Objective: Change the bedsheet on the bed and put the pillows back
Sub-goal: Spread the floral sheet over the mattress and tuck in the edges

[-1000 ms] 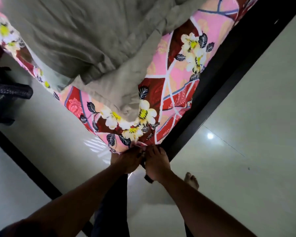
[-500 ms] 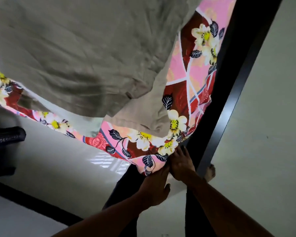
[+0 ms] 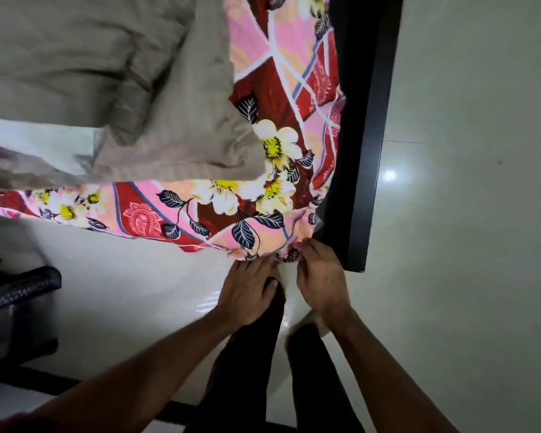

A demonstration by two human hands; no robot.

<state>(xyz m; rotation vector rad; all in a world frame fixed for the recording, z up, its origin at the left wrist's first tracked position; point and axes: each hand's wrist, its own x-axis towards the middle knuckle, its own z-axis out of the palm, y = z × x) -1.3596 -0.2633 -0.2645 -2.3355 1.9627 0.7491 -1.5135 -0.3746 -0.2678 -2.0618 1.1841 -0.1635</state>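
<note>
A pink and red floral bedsheet (image 3: 281, 98) covers the mattress corner in the upper middle of the head view. A crumpled beige-grey cloth (image 3: 113, 67) lies on top of it at the upper left. My left hand (image 3: 247, 292) and my right hand (image 3: 320, 276) are side by side at the sheet's lowest corner, with fingers pinching its bunched hem. The dark bed frame (image 3: 366, 120) runs along the sheet's right edge. No pillow is in view.
Glossy pale floor tiles (image 3: 469, 214) spread to the right and below the bed. A dark object (image 3: 16, 292) stands at the left edge. My dark-trousered legs (image 3: 253, 370) and a bare foot are under my hands.
The view has swung, so the bed corner now sits higher and more to the right. Both hands have stayed at the sheet corner, and my left hand has come up level beside my right.
</note>
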